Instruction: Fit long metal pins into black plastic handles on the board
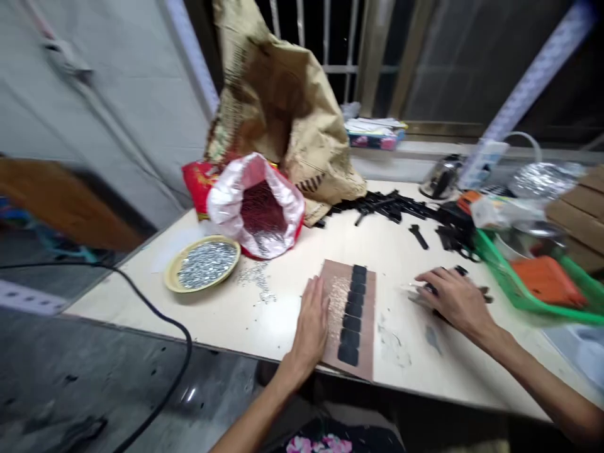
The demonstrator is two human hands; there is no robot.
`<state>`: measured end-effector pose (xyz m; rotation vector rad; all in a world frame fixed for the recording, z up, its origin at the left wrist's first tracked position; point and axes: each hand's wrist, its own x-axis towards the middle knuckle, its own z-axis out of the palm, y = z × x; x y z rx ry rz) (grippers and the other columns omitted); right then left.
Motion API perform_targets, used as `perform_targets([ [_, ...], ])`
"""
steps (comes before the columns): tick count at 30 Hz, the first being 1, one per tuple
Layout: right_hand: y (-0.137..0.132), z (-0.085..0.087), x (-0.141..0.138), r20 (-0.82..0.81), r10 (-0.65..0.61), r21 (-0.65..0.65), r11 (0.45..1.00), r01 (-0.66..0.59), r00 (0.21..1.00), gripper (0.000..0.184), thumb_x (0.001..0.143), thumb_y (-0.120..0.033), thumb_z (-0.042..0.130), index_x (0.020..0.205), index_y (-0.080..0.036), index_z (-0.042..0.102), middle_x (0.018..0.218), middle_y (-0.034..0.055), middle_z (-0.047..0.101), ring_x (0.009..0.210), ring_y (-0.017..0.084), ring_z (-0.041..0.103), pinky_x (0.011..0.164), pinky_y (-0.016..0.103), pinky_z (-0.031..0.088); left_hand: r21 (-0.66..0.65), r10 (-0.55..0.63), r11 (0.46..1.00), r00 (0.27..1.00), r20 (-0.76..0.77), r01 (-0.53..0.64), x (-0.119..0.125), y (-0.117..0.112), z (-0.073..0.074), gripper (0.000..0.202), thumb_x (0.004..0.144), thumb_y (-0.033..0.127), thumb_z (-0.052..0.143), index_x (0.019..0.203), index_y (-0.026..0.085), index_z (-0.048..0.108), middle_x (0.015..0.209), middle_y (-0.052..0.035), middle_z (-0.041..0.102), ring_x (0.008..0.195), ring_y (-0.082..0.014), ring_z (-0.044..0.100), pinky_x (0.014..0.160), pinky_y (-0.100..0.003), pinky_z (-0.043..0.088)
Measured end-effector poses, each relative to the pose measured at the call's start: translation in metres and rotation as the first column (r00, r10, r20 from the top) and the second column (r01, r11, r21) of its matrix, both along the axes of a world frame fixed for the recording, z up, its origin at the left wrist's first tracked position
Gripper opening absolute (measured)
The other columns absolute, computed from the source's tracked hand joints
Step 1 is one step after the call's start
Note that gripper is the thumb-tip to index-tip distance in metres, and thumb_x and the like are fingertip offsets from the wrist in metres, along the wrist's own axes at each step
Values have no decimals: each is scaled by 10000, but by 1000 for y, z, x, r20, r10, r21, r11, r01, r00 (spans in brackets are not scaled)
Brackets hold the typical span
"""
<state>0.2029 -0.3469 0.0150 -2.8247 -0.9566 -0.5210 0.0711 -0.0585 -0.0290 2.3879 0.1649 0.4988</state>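
Note:
My left hand (311,324) lies flat, fingers stretched out, along the left edge of a brown board (367,327). Down the board runs a row of black square pieces (353,318), with many small light specks to their left. To the right of the board, my right hand (455,301) rests low over the table with bent fingers. Beneath those fingers is a dark thing, with a pale, shiny tip (415,293) pointing left; blur and the hand hide what it is.
On the left stand a yellow dish (170,274) of small metal pieces and an open red-and-white bag (221,207). Behind are a large paper sack (325,145) and a heap of black parts (391,204). A green basket (523,299) sits at right; a black cable (182,340) hangs front left.

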Motion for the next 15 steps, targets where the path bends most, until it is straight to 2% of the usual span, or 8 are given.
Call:
perform_targets([
  [2,6,5,14,74,49,-8,999,-48,996,270,892,-446,466,943,-253,647,946,56,629,854,244,565,704,379,399,-15,43,999,999,-10,-44,-9,7,7,471,951,291,318,1392,129,352,1443,-138,392,1356,-210,313,1104,-418,317],
  [4,33,14,17,74,130,48,990,-133,989,271,905,-438,452,936,-246,641,957,56,626,854,226,575,732,375,411,-24,97,995,995,-6,-97,-19,18,9,462,951,289,319,1390,149,358,1437,-130,405,1349,-209,328,1098,-427,327],
  [7,102,22,10,-39,259,163,954,-250,965,217,926,-341,447,929,-220,628,934,56,617,843,184,579,739,314,443,-6,156,988,988,20,-156,-37,38,3,454,945,276,338,1387,178,364,1427,-121,421,1337,-217,351,1084,-449,344],
  [10,180,19,5,-163,344,178,932,-315,925,175,925,-258,448,911,-206,615,943,52,598,848,160,564,751,268,448,56,189,980,979,75,-193,-52,58,-8,483,934,271,369,1412,215,319,1421,-112,428,1338,-233,347,1063,-474,365],
  [13,234,8,16,-255,320,89,947,-308,913,147,909,-207,463,911,-206,610,968,40,583,878,148,552,755,242,437,105,229,963,961,152,-246,-57,72,-20,568,919,271,402,1454,269,210,1442,-106,394,1347,-257,327,1057,-501,362],
  [15,249,0,36,-285,220,58,975,-213,933,145,914,-228,462,952,-226,602,1016,28,571,896,143,544,736,232,434,136,218,959,953,208,-249,-55,78,-27,628,901,273,437,1464,306,161,1462,-90,366,1352,-273,314,1065,-504,349],
])
